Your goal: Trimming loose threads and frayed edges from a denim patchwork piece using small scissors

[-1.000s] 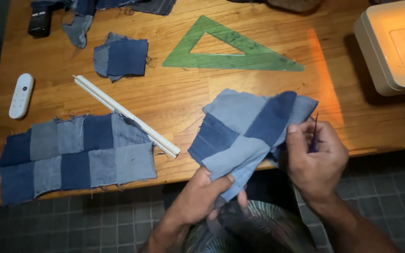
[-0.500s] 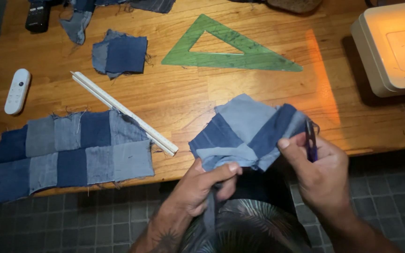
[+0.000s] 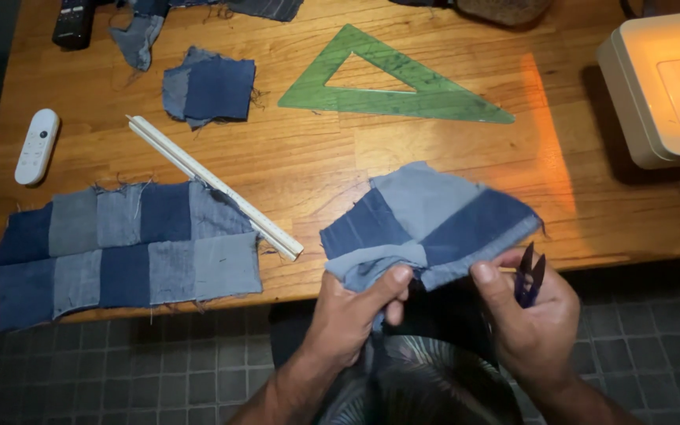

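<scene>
Patchwork piece (image 3: 434,224) lies at the near edge of the counter (image 3: 403,157), partly draped over it toward you. It is made of light and dark denim squares. Its long axis runs roughly left-to-right, tilted slightly up on the right side.

Key relation: the piece spans between both hands. Its near hem runs from the left hand (image 3: 352,315) across to the right hand (image 3: 529,315). Both hands sit just below the counter edge; the fabric body lies up and away from both grips.

Left grip: thumb and fingers pressed together, pinching the folded lower-left corner of the piece. Wrist comes up from below, forearm angled in from lower left.

Right grip: fingers curled shut around small dark thread snips (image 3: 530,271), blades pointing up and spread a little. Thumb tip (image 3: 483,275) touches the hem at the lower-right. Snip blades sit just beside the right end of the hem, not on the cloth as far as you can tell.

Neither hand is clearly nearer; each holds its own end.

Other items, all well apart from the hands:
- larger patchwork panel (image 3: 127,248), flat, left
- white ruler (image 3: 214,187), diagonal, overlapping that panel's upper right corner
- green set square (image 3: 395,79), far side
- white remote (image 3: 37,145), far left
- sewing machine (image 3: 663,86), right.
</scene>
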